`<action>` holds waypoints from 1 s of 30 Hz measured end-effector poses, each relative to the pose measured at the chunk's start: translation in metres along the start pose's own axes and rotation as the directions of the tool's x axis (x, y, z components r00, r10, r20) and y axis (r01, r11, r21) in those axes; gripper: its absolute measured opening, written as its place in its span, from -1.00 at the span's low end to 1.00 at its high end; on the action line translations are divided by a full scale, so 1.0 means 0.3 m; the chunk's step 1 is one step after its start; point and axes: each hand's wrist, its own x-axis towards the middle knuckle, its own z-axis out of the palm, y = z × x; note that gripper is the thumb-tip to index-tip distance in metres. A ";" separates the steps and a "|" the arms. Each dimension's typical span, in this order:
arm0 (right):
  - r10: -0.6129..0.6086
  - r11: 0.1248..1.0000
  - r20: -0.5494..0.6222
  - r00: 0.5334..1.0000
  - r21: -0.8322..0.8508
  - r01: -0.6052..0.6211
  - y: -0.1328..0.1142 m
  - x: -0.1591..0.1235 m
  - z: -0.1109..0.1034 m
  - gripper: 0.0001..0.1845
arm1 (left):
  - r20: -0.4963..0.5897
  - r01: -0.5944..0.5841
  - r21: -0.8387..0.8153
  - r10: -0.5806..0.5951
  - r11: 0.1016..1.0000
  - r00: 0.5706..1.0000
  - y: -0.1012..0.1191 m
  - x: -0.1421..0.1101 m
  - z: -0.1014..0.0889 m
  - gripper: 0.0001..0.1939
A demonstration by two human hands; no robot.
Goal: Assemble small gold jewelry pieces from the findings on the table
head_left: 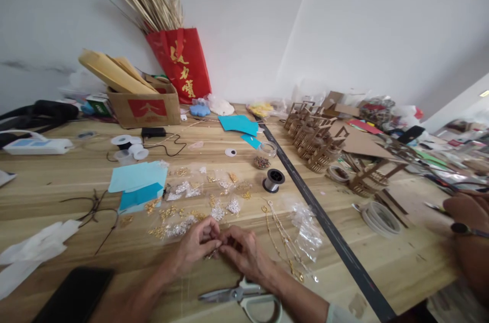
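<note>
My left hand (199,239) and my right hand (244,250) meet low in the middle of the view, fingertips pinched together. What they hold is too small to name; a little silvery bit (211,254) shows just below the fingers. Just beyond the hands lie small plastic bags and piles of silver findings (179,226) and gold findings (168,212). Scissors with pale handles (240,293) lie open partly under my right forearm. Gold and silver chains (280,234) are stretched out to the right of my right hand. A spool of wire (274,180) stands farther back.
Light blue sheets (137,176) lie at left, with a dark phone (74,295) nearer. Clear plastic bags (306,229) rest beside a black strip (317,206) across the table. Small wooden baskets (323,152) line the right side. Another person's arm (468,226) is at far right.
</note>
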 end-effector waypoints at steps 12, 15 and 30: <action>0.092 0.994 -0.045 0.995 0.065 -0.089 0.001 0.008 0.000 -0.95 | 0.023 0.009 0.074 -0.011 0.997 1.000 0.019 -0.002 -0.008 -0.73; 0.075 0.997 -0.068 0.995 0.035 -0.073 -0.002 0.007 0.002 -0.93 | -0.004 0.022 0.110 -0.022 0.994 1.000 0.015 0.006 -0.004 -0.74; 0.010 0.985 -0.006 1.000 -0.170 -0.011 -0.011 0.026 -0.023 -0.95 | -0.083 0.017 0.408 0.018 0.913 0.996 0.044 -0.009 0.013 -0.84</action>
